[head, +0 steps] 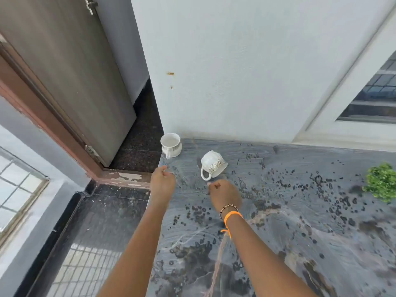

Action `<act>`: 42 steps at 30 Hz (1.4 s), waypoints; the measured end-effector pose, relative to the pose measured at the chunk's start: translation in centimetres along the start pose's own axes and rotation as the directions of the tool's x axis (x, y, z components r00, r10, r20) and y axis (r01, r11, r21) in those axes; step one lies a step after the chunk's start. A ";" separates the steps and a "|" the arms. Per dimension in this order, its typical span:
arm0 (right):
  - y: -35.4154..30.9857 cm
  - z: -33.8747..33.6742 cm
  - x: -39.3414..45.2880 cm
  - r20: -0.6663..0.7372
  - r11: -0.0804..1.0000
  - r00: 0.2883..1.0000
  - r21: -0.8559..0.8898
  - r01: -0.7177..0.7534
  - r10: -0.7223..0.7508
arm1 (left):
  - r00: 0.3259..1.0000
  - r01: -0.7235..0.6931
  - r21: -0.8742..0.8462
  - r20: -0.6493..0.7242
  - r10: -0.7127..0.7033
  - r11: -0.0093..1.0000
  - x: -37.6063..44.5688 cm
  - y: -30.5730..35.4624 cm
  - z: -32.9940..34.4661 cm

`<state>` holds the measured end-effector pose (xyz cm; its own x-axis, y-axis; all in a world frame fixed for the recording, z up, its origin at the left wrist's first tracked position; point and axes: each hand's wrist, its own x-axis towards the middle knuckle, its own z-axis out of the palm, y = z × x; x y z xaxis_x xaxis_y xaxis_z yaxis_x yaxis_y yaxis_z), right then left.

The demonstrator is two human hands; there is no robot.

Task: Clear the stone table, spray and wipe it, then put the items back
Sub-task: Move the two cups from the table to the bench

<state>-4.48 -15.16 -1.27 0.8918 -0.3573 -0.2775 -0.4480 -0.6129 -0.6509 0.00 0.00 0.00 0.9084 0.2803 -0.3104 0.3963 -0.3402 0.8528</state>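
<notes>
The grey stone table is streaked and dotted with wet droplets. One white cup stands upright at the table's far left corner. A second white cup with a patterned band sits tilted a little to its right, handle toward me. My left hand hovers over the table's left edge, just in front of the upright cup, fingers loosely curled and holding nothing. Just in front of the tilted cup's handle is my right hand, with a beaded and an orange wristband; its fingers are curled and nothing shows in it.
A small green plant stands on the table at the right edge of view. A white wall rises behind the table, with a window at the right. To the left are a dark floor, a doorway with a grey door and a brown frame.
</notes>
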 end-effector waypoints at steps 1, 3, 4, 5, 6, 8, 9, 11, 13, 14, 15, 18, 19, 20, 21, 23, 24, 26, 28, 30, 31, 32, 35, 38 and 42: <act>-0.2 0.2 0.6 0.005 0.998 0.999 0.049 -0.035 0.034 | 0.999 0.036 -0.055 0.003 -0.036 0.998 0.8 0.2 0.0; -0.6 0.7 1.7 -0.022 0.986 0.990 0.092 -0.137 0.139 | 0.999 0.045 -0.126 0.005 -0.045 0.991 2.4 0.1 0.2; -0.9 1.0 2.0 -0.014 0.974 0.980 0.116 -0.194 0.197 | 0.999 0.032 -0.136 0.008 -0.031 0.990 3.1 0.1 0.2; -1.1 1.2 2.3 -0.016 0.960 0.970 0.148 -0.239 0.244 | 1.000 0.016 -0.138 0.025 -0.012 0.990 3.4 0.0 0.3; -1.2 1.5 2.6 -0.017 0.941 0.956 0.182 -0.285 0.293 | 0.999 0.001 -0.146 0.034 0.004 0.989 3.8 -0.2 0.4; -1.3 1.7 3.1 -0.035 0.923 0.943 0.222 -0.315 0.331 | 0.999 -0.003 -0.174 0.032 0.009 0.985 4.3 -0.3 0.4; -1.3 1.9 3.4 -0.040 0.916 0.939 0.237 -0.324 0.343 | 0.999 0.001 -0.178 0.033 0.005 0.984 4.7 -0.4 0.5; -1.3 2.0 3.8 -0.033 0.897 0.931 0.281 -0.341 0.364 | 0.999 0.009 -0.168 0.042 -0.002 0.986 5.2 -0.4 0.4; -1.3 2.1 3.8 -0.023 0.872 0.919 0.326 -0.365 0.393 | 0.998 0.006 -0.146 0.063 0.004 0.989 5.6 -0.4 0.7; -1.2 2.1 3.7 -0.026 0.861 0.917 0.354 -0.365 0.399 | 0.997 0.001 -0.139 0.070 0.009 0.990 5.8 -0.3 1.0; -1.1 1.9 3.7 -0.040 0.856 0.917 0.379 -0.352 0.396 | 0.997 -0.008 -0.132 0.075 0.018 0.991 5.9 -0.1 1.2; -0.4 1.4 3.5 -0.084 0.862 0.944 0.439 -0.253 0.320 | 0.995 -0.058 -0.078 0.071 0.064 0.995 5.5 0.2 1.8; -0.1 1.3 3.3 -0.092 0.860 0.952 0.462 -0.218 0.291 | 0.994 -0.077 -0.054 0.070 0.081 0.996 5.0 0.1 2.1; 0.1 1.2 3.1 -0.089 0.851 0.958 0.488 -0.196 0.272 | 0.993 -0.088 -0.045 0.074 0.091 0.995 4.5 -0.2 2.3; 0.5 1.0 2.9 -0.082 0.832 0.962 0.524 -0.182 0.262 | 0.992 -0.083 -0.055 0.089 0.087 0.995 3.6 -0.4 2.6; 1.2 0.4 2.5 -0.042 0.771 0.967 0.613 -0.173 0.250 | 0.991 -0.062 -0.067 0.111 0.070 0.996 1.4 -0.8 3.0; 1.4 -0.1 2.2 -0.015 0.732 0.969 0.658 -0.175 0.245 | 0.992 -0.060 -0.063 0.111 0.066 0.996 0.3 -1.0 3.2; 2.1 -1.2 1.3 0.022 0.652 0.971 0.737 -0.177 0.239 | 0.991 -0.082 -0.055 0.103 0.087 0.995 -1.8 -1.5 3.4; 3.3 -2.7 0.2 0.015 0.631 0.972 0.759 -0.164 0.236 | 0.986 -0.106 -0.056 0.121 0.112 0.993 -4.0 -1.7 3.8; 4.8 -4.2 -1.2 -0.003 0.641 0.972 0.752 -0.153 0.236 | 0.983 -0.090 -0.080 0.156 0.102 0.993 -6.0 -1.7 4.3; 5.7 -5.1 -2.0 -0.017 0.646 0.970 0.749 -0.149 0.244 | 0.979 -0.085 -0.086 0.178 0.099 0.993 -7.2 -1.6 4.7; 6.7 -5.9 -2.7 -0.033 0.652 0.967 0.744 -0.145 0.253 | 0.975 -0.084 -0.086 0.200 0.100 0.993 -8.3 -1.4 5.1; 9.8 -8.8 -5.3 -0.089 0.666 0.952 0.733 -0.136 0.293 | 0.949 -0.088 -0.069 0.298 0.105 0.994 -12.1 -0.9 7.0; 12.9 -11.4 -7.6 -0.152 0.660 0.924 0.740 -0.128 0.350 | 0.905 -0.102 -0.071 0.408 0.122 0.992 -15.8 -0.2 9.5; 17.8 -15.6 -11.1 -0.240 0.639 0.871 0.762 -0.104 0.428 | 0.840 -0.180 -0.051 0.511 0.181 0.982 -21.2 0.7 13.5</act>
<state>-23.33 -33.12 1.21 0.5700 -0.7431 -0.3504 -0.3310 0.1827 -0.9258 -17.20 -18.26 1.53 0.9032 -0.2849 -0.3211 0.2186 -0.3385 0.9152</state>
